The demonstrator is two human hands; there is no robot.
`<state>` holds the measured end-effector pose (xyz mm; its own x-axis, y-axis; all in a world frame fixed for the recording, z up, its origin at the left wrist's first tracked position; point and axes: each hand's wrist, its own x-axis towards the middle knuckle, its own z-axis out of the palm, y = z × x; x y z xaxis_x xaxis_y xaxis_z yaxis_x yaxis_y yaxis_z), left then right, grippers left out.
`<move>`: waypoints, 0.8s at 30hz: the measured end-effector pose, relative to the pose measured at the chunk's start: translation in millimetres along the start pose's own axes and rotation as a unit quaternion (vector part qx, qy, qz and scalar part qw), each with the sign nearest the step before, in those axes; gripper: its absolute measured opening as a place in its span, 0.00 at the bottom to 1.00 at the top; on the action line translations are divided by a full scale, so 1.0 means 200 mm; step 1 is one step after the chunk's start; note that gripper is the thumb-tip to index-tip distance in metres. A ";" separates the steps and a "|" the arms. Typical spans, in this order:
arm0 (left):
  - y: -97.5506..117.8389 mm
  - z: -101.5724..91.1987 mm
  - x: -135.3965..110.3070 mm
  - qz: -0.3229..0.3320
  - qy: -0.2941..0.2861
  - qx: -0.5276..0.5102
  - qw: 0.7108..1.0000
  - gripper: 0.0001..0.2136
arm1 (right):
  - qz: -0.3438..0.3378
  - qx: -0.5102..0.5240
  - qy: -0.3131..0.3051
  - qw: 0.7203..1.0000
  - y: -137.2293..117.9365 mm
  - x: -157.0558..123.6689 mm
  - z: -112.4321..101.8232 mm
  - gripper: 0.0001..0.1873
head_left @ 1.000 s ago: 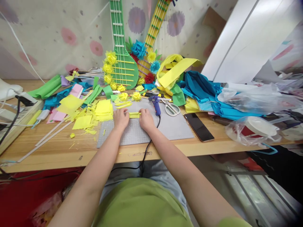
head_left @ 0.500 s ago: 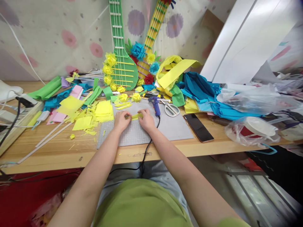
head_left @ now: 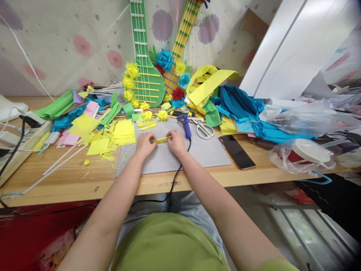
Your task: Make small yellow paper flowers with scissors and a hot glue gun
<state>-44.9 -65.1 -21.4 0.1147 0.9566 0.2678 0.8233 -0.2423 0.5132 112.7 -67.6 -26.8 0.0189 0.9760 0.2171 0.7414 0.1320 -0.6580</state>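
Observation:
Between my two hands stretches a narrow yellow paper strip [head_left: 161, 140], held level just over the grey cutting mat [head_left: 203, 154]. My left hand [head_left: 144, 144] pinches its left end, and my right hand [head_left: 176, 142] pinches the right end. A blue hot glue gun [head_left: 184, 126] lies just right of my right hand, its black cord running under my right wrist. White-handled scissors [head_left: 205, 131] rest beside it. Behind my left hand are thin yellow paper strips [head_left: 147, 126] and yellow paper flowers [head_left: 162, 115]. A stack of yellow paper squares [head_left: 124, 132] is to the left.
A green paper-covered instrument [head_left: 146, 82] and a yellow one [head_left: 182, 37] lean on the back wall. Blue crepe paper [head_left: 239, 105] is heaped at right. A phone [head_left: 237, 151] and a bagged cup [head_left: 303, 154] stand near the front edge. White sticks [head_left: 53, 170] lie at left.
My right hand has shifted slightly right and turned. More of the yellow paper strip shows between my hands, now narrower and straighter.

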 end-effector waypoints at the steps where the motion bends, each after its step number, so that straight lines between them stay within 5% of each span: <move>1: 0.00 0.00 0.00 0.002 0.001 0.001 1.000 0.04 | 0.001 -0.004 -0.003 1.000 0.00 0.00 0.00 0.09; 24: -0.02 0.01 0.00 0.038 -0.005 0.026 0.999 0.10 | -0.041 -0.046 -0.045 0.997 0.01 0.00 -0.02 0.08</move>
<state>-46.7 -64.5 -25.8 0.1826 0.9375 0.2963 0.8395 -0.3056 0.4493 116.1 -68.3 -25.0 -0.1011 0.9748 0.1988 0.7968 0.1990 -0.5706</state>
